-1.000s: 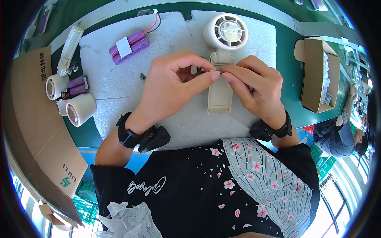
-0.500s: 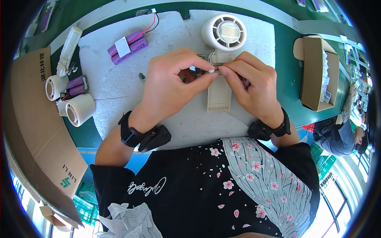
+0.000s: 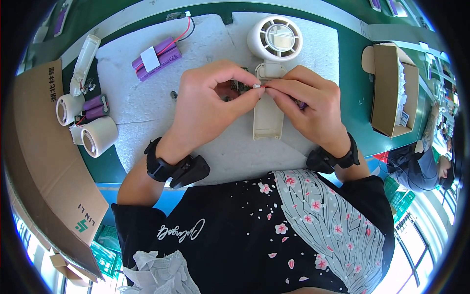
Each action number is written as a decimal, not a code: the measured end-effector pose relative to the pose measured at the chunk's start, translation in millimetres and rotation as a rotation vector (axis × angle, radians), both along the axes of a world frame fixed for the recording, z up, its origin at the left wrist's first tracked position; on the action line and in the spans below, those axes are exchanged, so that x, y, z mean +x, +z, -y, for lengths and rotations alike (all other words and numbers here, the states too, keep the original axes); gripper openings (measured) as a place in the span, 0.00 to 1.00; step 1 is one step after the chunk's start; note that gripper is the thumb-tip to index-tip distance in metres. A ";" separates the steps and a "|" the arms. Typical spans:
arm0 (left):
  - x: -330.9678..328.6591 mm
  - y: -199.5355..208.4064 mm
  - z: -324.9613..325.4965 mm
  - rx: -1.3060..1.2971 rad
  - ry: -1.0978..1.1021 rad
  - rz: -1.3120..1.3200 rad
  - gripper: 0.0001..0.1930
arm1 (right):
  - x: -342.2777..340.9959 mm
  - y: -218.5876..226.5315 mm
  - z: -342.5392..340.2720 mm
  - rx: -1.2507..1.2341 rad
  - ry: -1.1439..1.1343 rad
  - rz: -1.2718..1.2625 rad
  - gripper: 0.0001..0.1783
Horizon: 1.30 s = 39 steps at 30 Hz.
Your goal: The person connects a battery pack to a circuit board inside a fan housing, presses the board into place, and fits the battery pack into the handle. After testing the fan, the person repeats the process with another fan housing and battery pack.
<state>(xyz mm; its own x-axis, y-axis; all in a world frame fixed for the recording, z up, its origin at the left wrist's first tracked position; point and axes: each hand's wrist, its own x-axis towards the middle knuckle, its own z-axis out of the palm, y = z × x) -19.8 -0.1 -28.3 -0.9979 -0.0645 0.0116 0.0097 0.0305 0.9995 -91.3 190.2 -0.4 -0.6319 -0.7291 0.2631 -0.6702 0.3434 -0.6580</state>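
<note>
My left hand (image 3: 210, 100) pinches a small white connector (image 3: 256, 86) between thumb and forefinger. Right beside it, my right hand (image 3: 311, 100) has thumb and forefinger closed on a short red wire (image 3: 266, 86) that runs to the connector. Below the fingertips lies a cream handheld fan (image 3: 275, 61), its round grille at the far end and its hollow handle shell (image 3: 268, 120) pointing toward me. Behind my left fingers a circuit board (image 3: 241, 87) shows in part. Something purple (image 3: 299, 103) peeks out under my right palm, mostly hidden.
On the white foam mat (image 3: 142, 108) rests a purple battery pack (image 3: 157, 59) with red and black leads. Opened fan parts (image 3: 99, 135) with purple cells sit at left, beside a large cardboard box (image 3: 44, 132). A smaller carton (image 3: 394, 90) stands right; a person (image 3: 416, 169) sits beyond.
Both hands and the connector have shifted slightly left. The fan and handle shell have slid a little the same way; my fingers still pinch the connector and wire.
</note>
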 end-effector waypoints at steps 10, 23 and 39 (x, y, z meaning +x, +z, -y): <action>-3.1 8.6 16.7 0.320 -0.204 0.170 0.15 | -6.1 -0.6 -5.0 -0.013 0.009 0.118 0.12; -3.9 8.4 17.9 0.285 -0.244 0.162 0.18 | -6.6 -0.1 -5.3 0.013 0.091 0.134 0.12; -3.2 6.2 16.4 0.293 -0.191 0.121 0.15 | -7.2 1.5 -2.7 0.028 0.084 0.117 0.07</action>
